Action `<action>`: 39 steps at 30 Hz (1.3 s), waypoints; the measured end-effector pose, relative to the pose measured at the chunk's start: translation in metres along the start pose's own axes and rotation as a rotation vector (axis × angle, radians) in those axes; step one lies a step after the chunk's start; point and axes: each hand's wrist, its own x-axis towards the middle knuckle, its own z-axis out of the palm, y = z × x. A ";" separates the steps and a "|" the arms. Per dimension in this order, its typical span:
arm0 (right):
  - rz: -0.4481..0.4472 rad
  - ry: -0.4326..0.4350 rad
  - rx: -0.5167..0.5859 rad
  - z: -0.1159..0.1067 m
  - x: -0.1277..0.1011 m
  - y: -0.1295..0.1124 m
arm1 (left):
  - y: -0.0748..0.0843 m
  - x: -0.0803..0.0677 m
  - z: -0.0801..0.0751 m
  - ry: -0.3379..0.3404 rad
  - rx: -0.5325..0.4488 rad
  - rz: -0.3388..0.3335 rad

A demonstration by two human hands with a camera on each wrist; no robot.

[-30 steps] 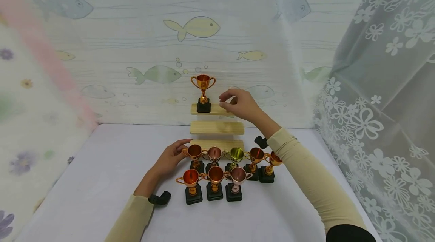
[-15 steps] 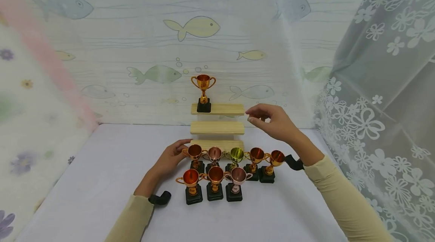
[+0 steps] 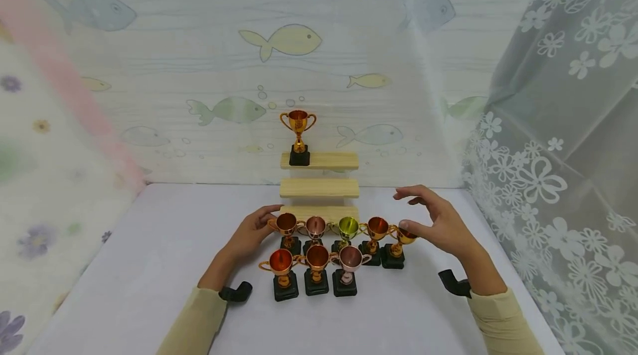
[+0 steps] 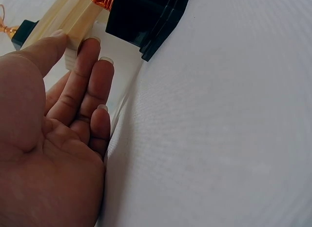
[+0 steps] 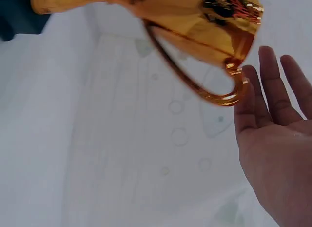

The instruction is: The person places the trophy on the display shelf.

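Note:
My left hand point(image 3: 249, 237) holds the left end of the bottom step of a small stepped wooden stand point(image 3: 319, 188). In the left wrist view its thumb and fingertips meet the pale wood point(image 4: 80, 19). On the top step stands a gold trophy cup point(image 3: 298, 128) with a black base. My right hand point(image 3: 443, 225), fingers spread and holding nothing, is beside the rightmost gold trophy cup point(image 3: 397, 248) of the back row. Its thumb overlaps the cup's rim in the head view. In the right wrist view, fingertips are close to a handle of this trophy point(image 5: 195, 29).
Several small trophies stand upright in two rows before the stand, including a green-gold one point(image 3: 347, 227) and a pinkish one point(image 3: 349, 261). Their handles lie close together. Behind is a fish-print curtain point(image 3: 239, 67); a white cloth point(image 3: 149, 266) covers the table.
My right hand has moved from beside the top-step trophy, rightward and down, to the rightmost trophy of the back row, its fingers spreading. My left hand has stayed at the stand.

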 end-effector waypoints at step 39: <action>0.309 -0.071 0.099 0.031 -0.055 0.055 | 0.000 -0.001 -0.001 -0.007 0.005 -0.011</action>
